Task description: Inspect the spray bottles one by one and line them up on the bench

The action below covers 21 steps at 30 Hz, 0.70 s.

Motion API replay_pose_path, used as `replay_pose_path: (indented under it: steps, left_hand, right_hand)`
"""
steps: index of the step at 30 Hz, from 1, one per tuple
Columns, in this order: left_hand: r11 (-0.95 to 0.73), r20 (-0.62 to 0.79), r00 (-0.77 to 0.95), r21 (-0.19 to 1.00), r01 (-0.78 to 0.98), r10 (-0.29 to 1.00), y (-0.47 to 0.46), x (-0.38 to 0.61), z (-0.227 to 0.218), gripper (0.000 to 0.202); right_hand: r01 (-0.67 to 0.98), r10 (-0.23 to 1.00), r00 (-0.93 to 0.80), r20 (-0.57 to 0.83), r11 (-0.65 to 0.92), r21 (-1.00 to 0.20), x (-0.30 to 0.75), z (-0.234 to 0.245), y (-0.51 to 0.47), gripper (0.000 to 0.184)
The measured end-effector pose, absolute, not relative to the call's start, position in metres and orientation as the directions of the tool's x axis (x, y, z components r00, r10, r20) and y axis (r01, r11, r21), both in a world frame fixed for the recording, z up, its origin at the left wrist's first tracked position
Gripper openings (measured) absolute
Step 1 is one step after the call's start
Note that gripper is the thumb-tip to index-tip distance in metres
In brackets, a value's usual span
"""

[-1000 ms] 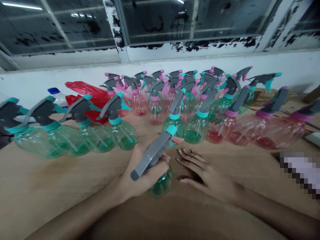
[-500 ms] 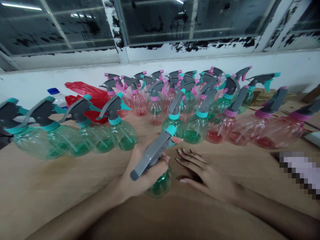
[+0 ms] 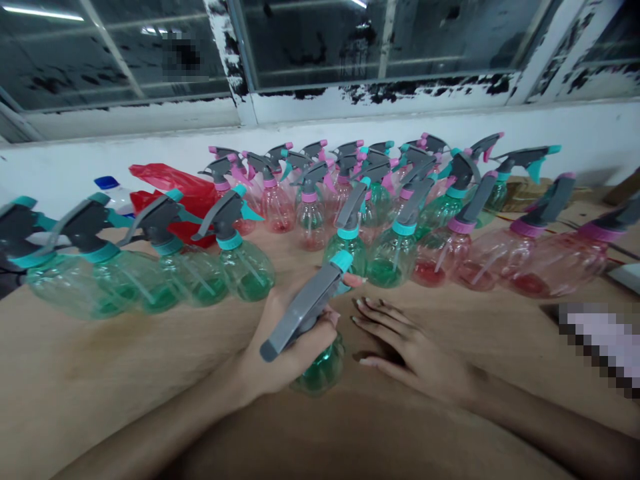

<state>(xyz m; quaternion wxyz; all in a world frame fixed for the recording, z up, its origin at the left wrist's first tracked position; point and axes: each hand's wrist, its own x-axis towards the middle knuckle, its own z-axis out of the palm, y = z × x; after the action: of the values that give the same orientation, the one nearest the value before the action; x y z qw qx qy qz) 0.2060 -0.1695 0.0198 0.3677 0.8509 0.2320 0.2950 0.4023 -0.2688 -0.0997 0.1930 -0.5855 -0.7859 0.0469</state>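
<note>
My left hand (image 3: 295, 340) is wrapped round the neck of a green spray bottle (image 3: 323, 370) with a grey and turquoise trigger head. The bottle's base is near the table's front, its nozzle pointing away from me. My fingers hide its neck and most of the trigger. Just to the right, my right hand (image 3: 395, 340) lies palm down on the wooden table (image 3: 175, 373), fingers spread and holding nothing. Beyond my hands stand a green spray bottle (image 3: 393, 263) with a turquoise collar and a pink spray bottle (image 3: 440, 257) with a pink collar, each with liquid inside.
Several green spray bottles (image 3: 247, 270) line the left side. Many pink and green ones crowd the back, by a red plastic bag (image 3: 173, 183) and a blue-capped bottle (image 3: 113, 193). A pixelated flat object (image 3: 605, 340) lies at right. A white wall (image 3: 65, 160) with windows stands behind.
</note>
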Motion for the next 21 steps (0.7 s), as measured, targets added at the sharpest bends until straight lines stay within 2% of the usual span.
replay_pose_path:
  steps: [15,21]
  left_hand:
    - [-0.63,0.343,0.725,0.761,0.158,0.597,-0.1686,0.2056,0.0175,0.031]
    - [-0.581,0.288,0.716,0.789,0.199,0.636,-0.171,0.2048,0.0153,0.036]
  right_hand:
    - [0.904,0.94,-0.243,0.241,0.309,-0.294,0.4018,-0.0988,-0.2688,0.056]
    - [0.902,0.94,-0.238,0.246,0.308,-0.304,0.4019,-0.0994,-0.269,0.056]
